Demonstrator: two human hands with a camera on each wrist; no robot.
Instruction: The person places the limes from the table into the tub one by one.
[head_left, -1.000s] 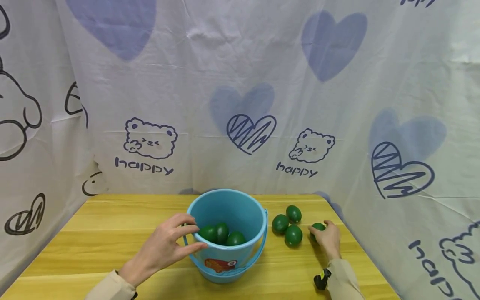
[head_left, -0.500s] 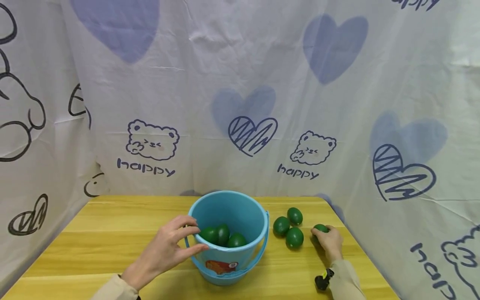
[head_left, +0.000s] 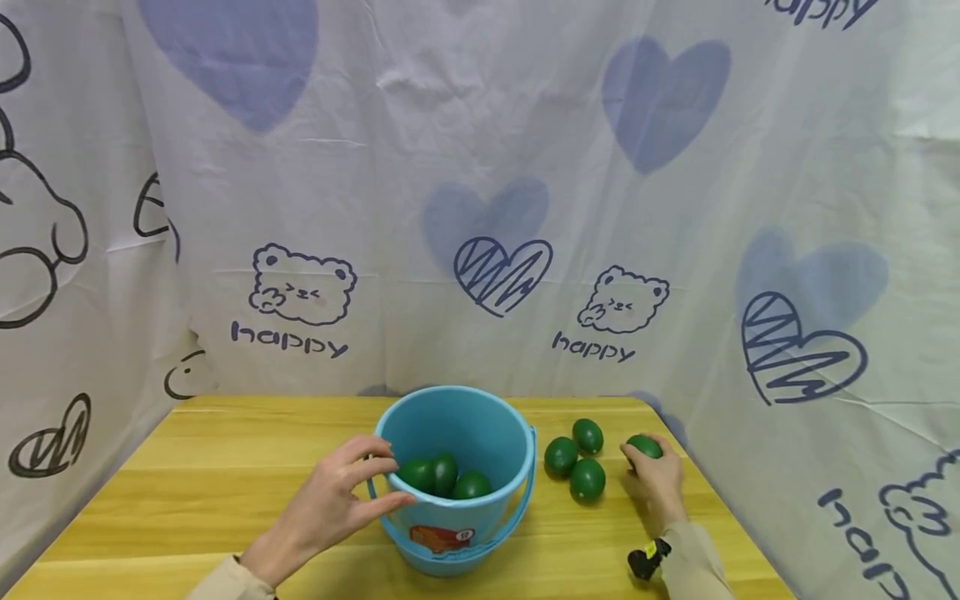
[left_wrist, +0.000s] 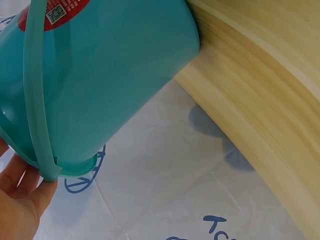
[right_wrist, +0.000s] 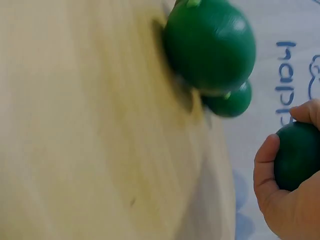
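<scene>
A light blue bucket (head_left: 459,419) with a handle and a red label stands on the wooden table. My left hand (head_left: 327,500) grips its rim, fingers over the edge and thumb on the outside. Inside lie several glossy dark green avocados (head_left: 472,484). On the right side, my right hand (head_left: 660,479) holds another avocado (right_wrist: 298,156) between curled fingers and thumb, seemingly just above the table. Between that hand and the bucket, three loose avocados (head_left: 587,481) lie clustered on the wood. The right wrist view shows two of these avocados (right_wrist: 210,47) up close.
The yellow wooden table (head_left: 217,467) reaches back to a white curtain (head_left: 420,333) printed with hearts and bears. The curtain also hangs along both sides. A black device with a yellow mark (head_left: 647,560) is worn at the right wrist.
My right hand has closed around the avocado on the right and raised it slightly. The left hand has stayed at the bucket rim, and the loose avocados have not moved.
</scene>
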